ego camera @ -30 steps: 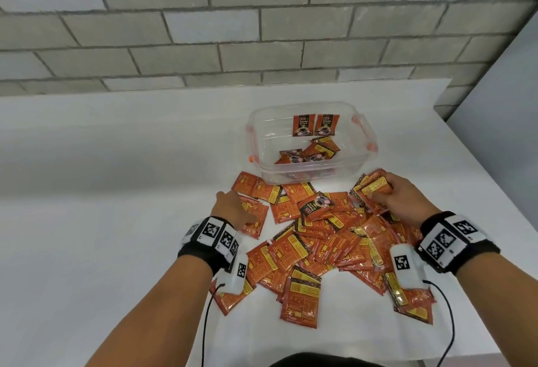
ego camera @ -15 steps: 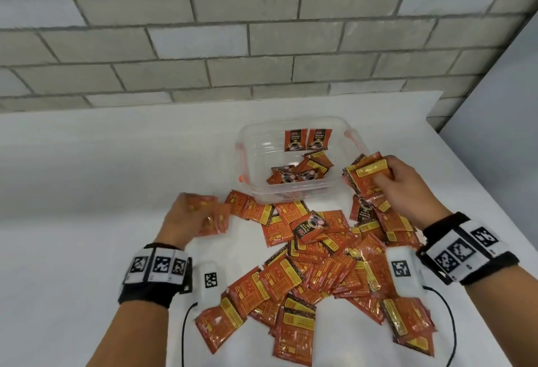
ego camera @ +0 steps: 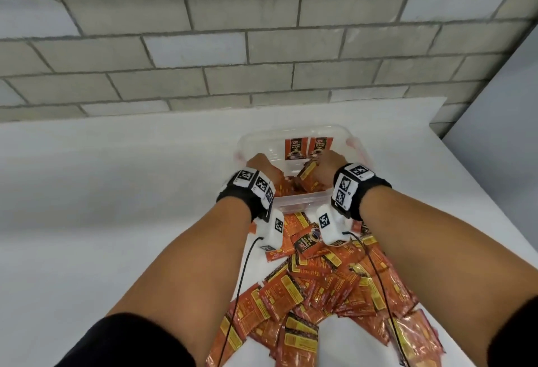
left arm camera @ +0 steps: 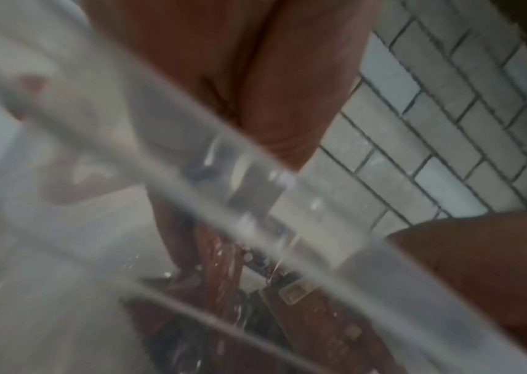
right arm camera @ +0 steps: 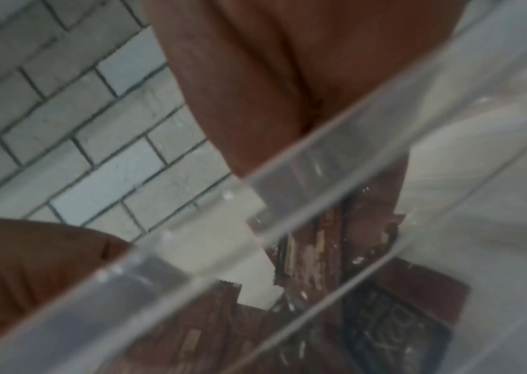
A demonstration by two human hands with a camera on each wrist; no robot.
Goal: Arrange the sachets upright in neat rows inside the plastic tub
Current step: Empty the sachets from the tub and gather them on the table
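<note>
Head view: both your hands are inside the plastic tub [ego camera: 343, 133]; right hand [ego camera: 327, 168] grips sachets [ego camera: 307, 173], left hand [ego camera: 262, 164] grip unclear. Two upright sachets [ego camera: 295, 148] at far wall. Wrist views: blurred, probably the tub rim [left arm camera: 256, 207].

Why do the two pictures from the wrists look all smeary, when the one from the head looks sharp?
Left wrist view: blurred, the clear plastic tub wall crosses the lens as a pale streak. Right wrist view: the same smear, with orange sachets dim through the plastic. Head view: sharp enough to read the two upright sachets; even light, straight edges bowed by the wide lens.
</note>
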